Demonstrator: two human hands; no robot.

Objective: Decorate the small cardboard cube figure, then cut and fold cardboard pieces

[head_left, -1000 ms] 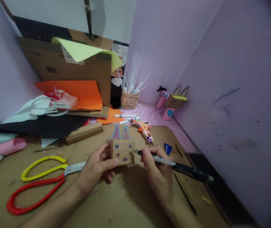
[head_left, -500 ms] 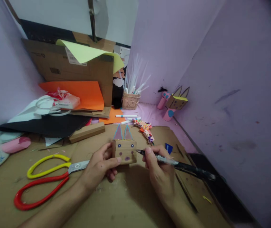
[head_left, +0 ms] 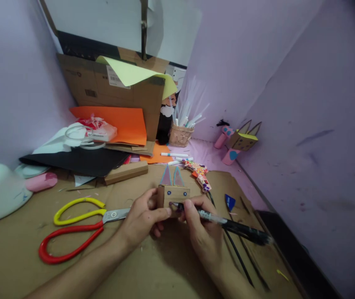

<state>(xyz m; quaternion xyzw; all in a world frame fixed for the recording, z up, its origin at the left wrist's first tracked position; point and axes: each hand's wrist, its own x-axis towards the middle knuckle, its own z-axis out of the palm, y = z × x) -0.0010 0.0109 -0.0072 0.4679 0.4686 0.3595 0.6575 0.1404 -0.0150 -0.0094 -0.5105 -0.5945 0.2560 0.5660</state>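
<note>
From where I stand, what matters is the small gap between the pen's tip and the box's face. The small brown cardboard box with two blue drawn eyes [head_left: 176, 194] is held up over the cardboard-covered worktop [head_left: 140, 270], its marked front toward the person and its two purple, blue-edged pointed ears [head_left: 166, 176] rising at the far top edge. The left hand [head_left: 146, 214] grasps it by its left side: the thumb lies across the lower left of the front, the other fingers bend behind.

The right hand [head_left: 204, 230] pinches a clear-barrelled pen with a black rear half [head_left: 236, 228] between thumb and fingers, close to the writing end. The pen's long axis slants from its rear, low on the right, up leftward to the tip, which lies in front of the box below the left eye. Whether the tip touches the cardboard I cannot tell. The box lies just left of the right hand's fingers, which cover its lower right part; the left hand is the nearer, being on it.

Left of both hands lie the large scissors with yellow and red handles [head_left: 113, 214], blades pointing toward the left wrist. Beyond the box, slightly right, rests a flower-patterned glue gun [head_left: 202, 179].
</note>
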